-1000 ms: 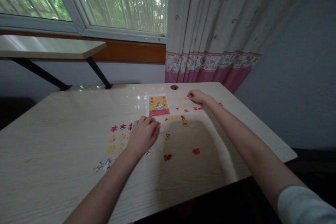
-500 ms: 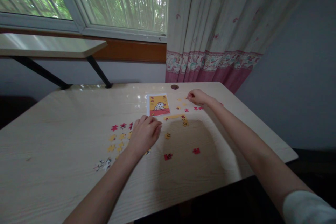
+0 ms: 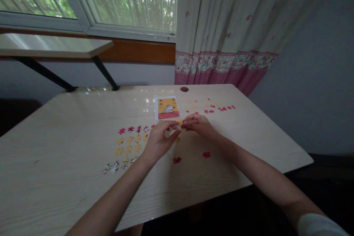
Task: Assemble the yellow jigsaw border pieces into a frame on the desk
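Observation:
My right hand (image 3: 201, 125) is in front of the picture card, thumb and fingers pinched on a small puzzle piece that they mostly hide. Facing it from the left, my left hand (image 3: 162, 136) has its thumb and forefinger apart, with nothing held between them. A joined yellow puzzle strip (image 3: 181, 121) shows partly between the fingertips; the rest is covered by my hands. Below lie a yellow piece (image 3: 177, 139), partly hidden, a red corner piece (image 3: 177, 160) and another red piece (image 3: 206, 154).
Behind my hands lies the picture card (image 3: 168, 108) with a white animal on yellow and red. Loose rows of red, yellow and white pieces (image 3: 128, 150) are at the left. Small yellow and red pieces (image 3: 211, 111) lie back right. A raised shelf (image 3: 55, 46) stands at the left.
My right hand has come from the pieces at the back right toward the middle, with a piece pinched in it. My left hand has shifted slightly right, its thumb and forefinger now parted.

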`<move>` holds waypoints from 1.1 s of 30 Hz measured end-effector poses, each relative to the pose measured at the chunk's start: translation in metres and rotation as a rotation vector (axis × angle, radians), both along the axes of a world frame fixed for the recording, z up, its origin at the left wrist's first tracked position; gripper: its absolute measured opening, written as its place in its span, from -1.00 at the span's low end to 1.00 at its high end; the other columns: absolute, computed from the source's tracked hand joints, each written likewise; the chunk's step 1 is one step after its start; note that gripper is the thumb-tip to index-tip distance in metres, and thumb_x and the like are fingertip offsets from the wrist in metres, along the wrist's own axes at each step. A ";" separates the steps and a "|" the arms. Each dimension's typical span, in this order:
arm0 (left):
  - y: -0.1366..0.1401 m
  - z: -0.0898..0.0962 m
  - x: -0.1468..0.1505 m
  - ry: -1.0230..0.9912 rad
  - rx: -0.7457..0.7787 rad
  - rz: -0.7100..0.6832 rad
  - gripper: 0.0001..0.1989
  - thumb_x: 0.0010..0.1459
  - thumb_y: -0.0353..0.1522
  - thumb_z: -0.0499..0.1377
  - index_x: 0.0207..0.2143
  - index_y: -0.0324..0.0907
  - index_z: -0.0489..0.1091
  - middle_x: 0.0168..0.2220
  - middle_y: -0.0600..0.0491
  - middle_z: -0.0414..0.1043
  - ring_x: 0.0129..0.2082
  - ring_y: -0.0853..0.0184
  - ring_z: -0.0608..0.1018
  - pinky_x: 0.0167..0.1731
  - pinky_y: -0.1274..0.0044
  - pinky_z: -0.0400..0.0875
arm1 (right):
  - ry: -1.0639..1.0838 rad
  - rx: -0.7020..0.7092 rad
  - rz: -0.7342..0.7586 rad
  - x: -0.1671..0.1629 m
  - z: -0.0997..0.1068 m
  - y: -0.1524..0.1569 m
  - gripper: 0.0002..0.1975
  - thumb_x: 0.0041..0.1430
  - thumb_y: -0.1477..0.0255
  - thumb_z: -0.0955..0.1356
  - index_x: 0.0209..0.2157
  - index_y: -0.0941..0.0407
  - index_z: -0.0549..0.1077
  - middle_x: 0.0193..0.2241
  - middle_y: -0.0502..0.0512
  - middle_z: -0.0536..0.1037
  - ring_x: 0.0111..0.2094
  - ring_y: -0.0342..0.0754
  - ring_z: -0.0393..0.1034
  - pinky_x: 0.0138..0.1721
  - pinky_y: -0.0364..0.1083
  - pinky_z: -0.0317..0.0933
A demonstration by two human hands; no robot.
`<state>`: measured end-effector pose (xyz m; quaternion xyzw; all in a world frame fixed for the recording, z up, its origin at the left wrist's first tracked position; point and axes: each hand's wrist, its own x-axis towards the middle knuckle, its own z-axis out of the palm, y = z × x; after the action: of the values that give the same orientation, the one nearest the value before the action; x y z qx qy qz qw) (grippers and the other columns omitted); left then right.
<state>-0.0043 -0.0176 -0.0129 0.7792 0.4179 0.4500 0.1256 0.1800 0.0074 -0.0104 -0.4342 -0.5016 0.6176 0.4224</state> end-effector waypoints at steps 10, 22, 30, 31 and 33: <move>-0.002 0.006 -0.005 0.175 0.182 0.027 -0.88 0.20 -0.34 0.12 -0.23 -0.17 0.40 -0.38 0.03 0.45 -0.34 0.30 0.45 -0.31 0.46 0.36 | -0.064 0.112 0.011 -0.002 -0.004 -0.006 -0.66 -0.20 0.21 0.50 -0.44 0.12 0.42 -0.51 -0.01 0.51 -0.46 -0.15 0.41 -0.32 -0.09 0.29; 0.013 -0.004 -0.019 0.406 0.015 0.141 -0.88 0.09 -0.33 0.18 -0.35 -0.19 0.46 -0.32 -0.01 0.49 -0.27 0.20 0.41 -0.22 0.39 0.32 | -0.878 0.681 0.003 0.028 -0.012 0.024 -0.82 0.09 0.48 0.36 -0.23 0.14 0.53 -0.19 0.18 0.53 -0.11 0.01 0.34 -0.01 0.06 0.13; 0.015 -0.003 -0.014 0.513 -0.141 0.204 -0.82 0.13 -0.28 0.14 -0.32 -0.16 0.50 -0.26 -0.01 0.50 -0.24 0.20 0.41 -0.20 0.38 0.29 | -0.997 0.764 0.128 0.034 -0.029 0.029 -0.74 0.16 0.42 0.33 -0.10 0.12 0.50 -0.14 0.21 0.47 -0.10 0.03 0.28 -0.07 0.05 0.12; 0.015 -0.003 -0.014 0.517 -0.151 0.208 -0.81 0.13 -0.28 0.14 -0.31 -0.16 0.50 -0.26 -0.01 0.50 -0.24 0.20 0.41 -0.21 0.38 0.29 | -0.987 0.777 0.128 0.035 -0.031 0.029 -0.75 0.16 0.41 0.33 -0.12 0.11 0.50 -0.15 0.20 0.47 -0.11 0.02 0.28 -0.08 0.04 0.12; 0.016 -0.004 -0.015 0.519 -0.169 0.209 -0.81 0.14 -0.28 0.14 -0.29 -0.16 0.50 -0.26 -0.01 0.50 -0.24 0.20 0.41 -0.20 0.38 0.29 | -0.964 0.798 0.129 0.036 -0.032 0.028 -0.77 0.17 0.41 0.32 -0.13 0.10 0.51 -0.16 0.19 0.48 -0.13 0.00 0.28 -0.10 0.02 0.12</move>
<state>-0.0189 -0.0014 -0.0168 0.8079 0.5499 0.2095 0.0320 0.2160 0.0356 -0.0426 -0.4417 -0.8527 0.1420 0.2402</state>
